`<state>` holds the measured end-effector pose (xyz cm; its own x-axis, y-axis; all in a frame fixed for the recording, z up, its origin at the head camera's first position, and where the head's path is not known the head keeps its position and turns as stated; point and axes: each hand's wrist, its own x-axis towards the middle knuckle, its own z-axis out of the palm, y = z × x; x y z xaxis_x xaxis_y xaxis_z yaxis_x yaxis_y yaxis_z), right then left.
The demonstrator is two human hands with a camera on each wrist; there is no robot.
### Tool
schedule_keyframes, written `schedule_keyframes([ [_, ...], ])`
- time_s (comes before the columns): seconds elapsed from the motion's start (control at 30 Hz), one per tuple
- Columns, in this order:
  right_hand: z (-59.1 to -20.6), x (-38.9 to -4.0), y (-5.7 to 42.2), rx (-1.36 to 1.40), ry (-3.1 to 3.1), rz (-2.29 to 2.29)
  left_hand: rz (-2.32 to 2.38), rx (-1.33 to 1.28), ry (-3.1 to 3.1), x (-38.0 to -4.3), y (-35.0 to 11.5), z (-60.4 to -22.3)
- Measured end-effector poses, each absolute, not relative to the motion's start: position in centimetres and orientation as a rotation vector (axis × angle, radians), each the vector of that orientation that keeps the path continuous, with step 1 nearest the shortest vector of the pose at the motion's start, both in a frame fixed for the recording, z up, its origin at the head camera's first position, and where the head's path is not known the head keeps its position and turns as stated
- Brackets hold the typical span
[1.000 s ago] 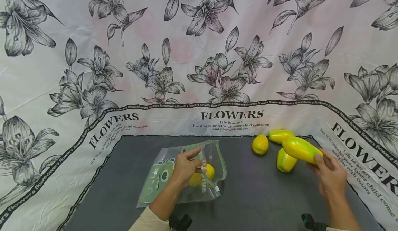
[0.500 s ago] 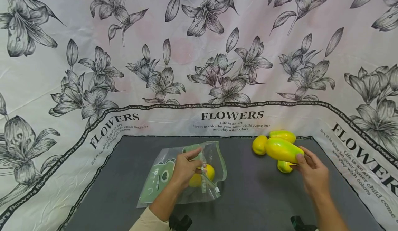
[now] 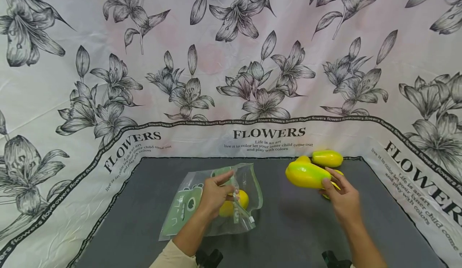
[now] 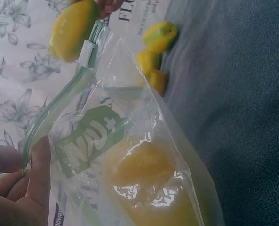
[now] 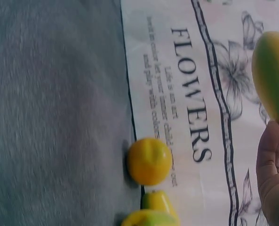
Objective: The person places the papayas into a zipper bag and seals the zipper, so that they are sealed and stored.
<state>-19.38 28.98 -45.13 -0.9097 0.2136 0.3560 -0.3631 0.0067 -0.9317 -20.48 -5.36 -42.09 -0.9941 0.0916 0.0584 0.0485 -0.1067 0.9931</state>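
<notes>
My left hand [image 3: 213,195] pinches the rim of a clear zip bag [image 3: 171,220] with green cartoon print. In the left wrist view the bag's mouth stands partly open, its white slider [image 4: 86,53] near the far end. Yellow fruit [image 3: 243,199] lies inside, blurred by the plastic. My right hand [image 3: 344,199] grips one end of a yellow-green papaya [image 3: 306,174] between thumb and fingers, above the table and right of the bag. Behind it are a rounder yellow fruit [image 5: 149,161], a long yellow-green fruit [image 3: 327,158] and another mostly hidden by the hand.
The dark grey table [image 3: 281,236] runs back to a white flower-printed cloth [image 3: 202,139], which rises behind and at both sides. The loose fruits sit near the table's back right edge.
My right hand has carried the papaya leftward toward the bag, and it now covers part of the round fruit. The left hand and the bag have stayed in place.
</notes>
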Motion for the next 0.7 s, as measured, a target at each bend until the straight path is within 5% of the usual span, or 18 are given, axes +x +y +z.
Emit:
schedule_keyframes([
  [0.7, -47.4, -20.3, 22.6, 0.382, -2.123, 1.94, 2.288, 0.185, 2.106, -20.6, -5.2, -42.3],
])
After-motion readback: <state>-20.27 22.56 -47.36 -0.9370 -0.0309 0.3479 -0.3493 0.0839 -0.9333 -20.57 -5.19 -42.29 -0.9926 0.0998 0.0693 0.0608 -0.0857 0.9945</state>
